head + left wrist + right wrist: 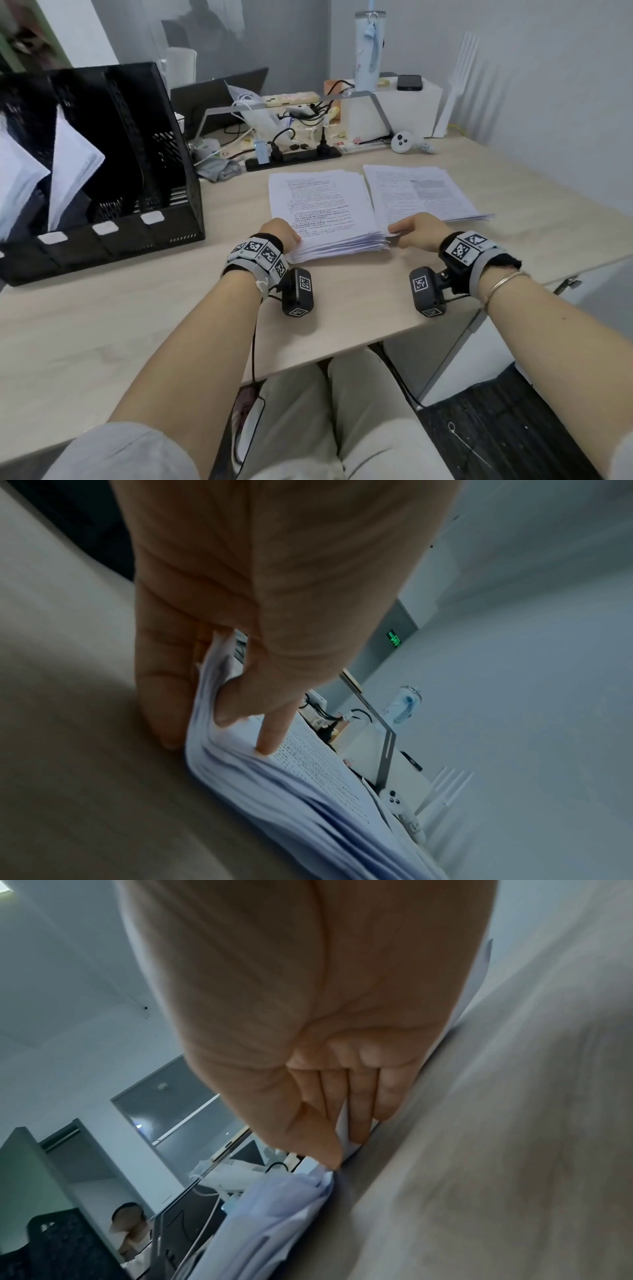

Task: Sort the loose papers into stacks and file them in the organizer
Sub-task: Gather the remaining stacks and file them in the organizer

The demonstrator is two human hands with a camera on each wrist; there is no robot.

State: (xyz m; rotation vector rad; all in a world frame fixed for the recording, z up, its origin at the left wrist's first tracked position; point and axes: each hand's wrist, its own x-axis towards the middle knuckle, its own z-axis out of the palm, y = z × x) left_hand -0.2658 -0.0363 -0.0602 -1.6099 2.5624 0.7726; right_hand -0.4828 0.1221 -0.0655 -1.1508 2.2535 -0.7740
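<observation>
**Thick stack gripped at both near corners**

The thick stack [325, 212] lies flat on the desk [137, 325], right of the black organizer [102, 164] and touching a thinner pile [421, 192] on its right. Its near left corner is pinched by the left hand [282, 233], thumb under and fingers [270, 739] on the printed top sheet. A few sheets at the near right corner are pinched between thumb and pressed-together fingers of the right hand [416, 231]. The whole thickness should probably be gathered before lifting, with edges squared by tapping, or sheets may fan. The long axis runs away from the person; the text's top points to the far side.
</observation>
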